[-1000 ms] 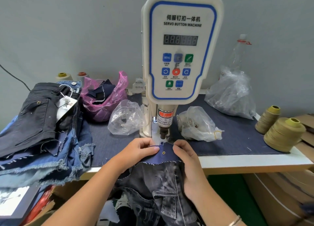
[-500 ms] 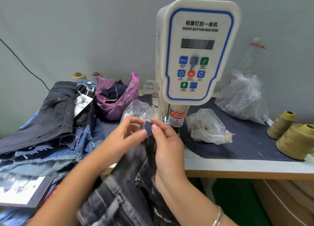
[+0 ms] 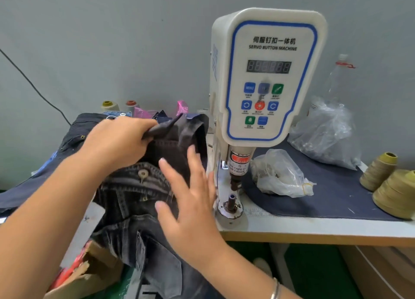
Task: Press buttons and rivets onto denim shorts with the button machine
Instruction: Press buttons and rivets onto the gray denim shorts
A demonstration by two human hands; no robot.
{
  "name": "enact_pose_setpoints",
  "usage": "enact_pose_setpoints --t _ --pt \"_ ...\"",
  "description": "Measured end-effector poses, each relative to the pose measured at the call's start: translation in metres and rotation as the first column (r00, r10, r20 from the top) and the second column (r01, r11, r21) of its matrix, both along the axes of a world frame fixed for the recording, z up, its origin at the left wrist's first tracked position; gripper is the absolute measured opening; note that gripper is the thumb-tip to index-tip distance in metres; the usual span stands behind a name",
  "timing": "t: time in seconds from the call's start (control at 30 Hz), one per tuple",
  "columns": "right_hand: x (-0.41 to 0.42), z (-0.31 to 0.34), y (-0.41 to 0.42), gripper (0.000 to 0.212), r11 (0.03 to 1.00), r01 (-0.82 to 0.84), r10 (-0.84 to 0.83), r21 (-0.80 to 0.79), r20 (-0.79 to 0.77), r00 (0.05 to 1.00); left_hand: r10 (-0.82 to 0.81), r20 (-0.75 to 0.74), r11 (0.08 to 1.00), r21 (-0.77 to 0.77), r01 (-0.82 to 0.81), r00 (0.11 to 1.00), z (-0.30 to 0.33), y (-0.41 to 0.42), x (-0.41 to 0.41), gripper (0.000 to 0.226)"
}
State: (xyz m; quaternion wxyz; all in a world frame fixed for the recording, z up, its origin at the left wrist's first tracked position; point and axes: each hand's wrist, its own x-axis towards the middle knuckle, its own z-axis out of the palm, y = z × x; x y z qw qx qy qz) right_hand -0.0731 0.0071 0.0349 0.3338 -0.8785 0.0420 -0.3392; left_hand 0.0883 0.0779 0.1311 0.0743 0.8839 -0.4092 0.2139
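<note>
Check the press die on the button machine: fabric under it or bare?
Bare. The lower die stands uncovered; the denim shorts lie left of it, gripped by the left hand.

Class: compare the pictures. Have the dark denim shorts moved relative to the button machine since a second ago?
Yes. The dark denim shorts have left the button machine's lower die and now lie to its left, gripped by the left hand.

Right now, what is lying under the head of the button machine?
Under the button machine only its bare lower die post shows; no fabric there. The dark shorts lie left, covering the table beneath.
</note>
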Motion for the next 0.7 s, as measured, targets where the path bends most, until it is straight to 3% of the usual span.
enact_pose_setpoints --t 0.07,0.1,0.23,0.33,0.47,0.57,0.63,0.7 --pt "0.008 -0.012 -0.004 0.067 0.996 -0.011 0.001 -0.091 -0.117 0.993 0.0 0.227 0.994 -0.106 0.025 0.974 -0.005 -0.018 0.009 0.014" --pt "0.014 -0.019 -0.008 0.068 0.993 -0.021 -0.001 -0.113 -0.197 0.98 0.009 0.272 0.99 -0.141 0.03 0.962 -0.01 -0.027 0.012 0.017" --pt "0.032 -0.052 -0.023 0.067 0.943 -0.066 -0.109 -0.326 -0.49 0.865 0.007 0.279 0.997 -0.073 0.014 0.96 -0.057 -0.048 0.024 0.029" --pt "0.041 -0.064 -0.027 0.063 0.883 -0.145 -0.162 -0.446 -0.579 0.799 -0.007 0.225 1.0 0.011 0.004 0.974 -0.101 -0.051 0.018 0.064" --pt "0.042 -0.067 -0.032 0.061 0.866 -0.21 -0.106 -0.454 -0.576 0.81 -0.139 0.038 0.989 0.059 0.137 0.99 -0.145 -0.057 -0.004 0.063" --pt "0.017 -0.059 -0.047 0.041 0.907 -0.281 0.077 -0.314 -0.53 0.844 -0.134 -0.15 0.991 -0.037 0.129 0.98 -0.163 -0.057 -0.011 0.064" --pt "-0.013 -0.05 -0.06 0.031 0.953 -0.272 0.201 -0.134 -0.395 0.896 -0.112 -0.126 0.993 -0.052 0.106 0.986 -0.171 -0.056 -0.013 0.062" --pt "-0.045 -0.038 -0.078 0.027 0.985 -0.172 0.158 -0.029 -0.277 0.948 -0.107 -0.095 0.992 -0.073 0.1 0.99 -0.177 -0.055 -0.014 0.06"
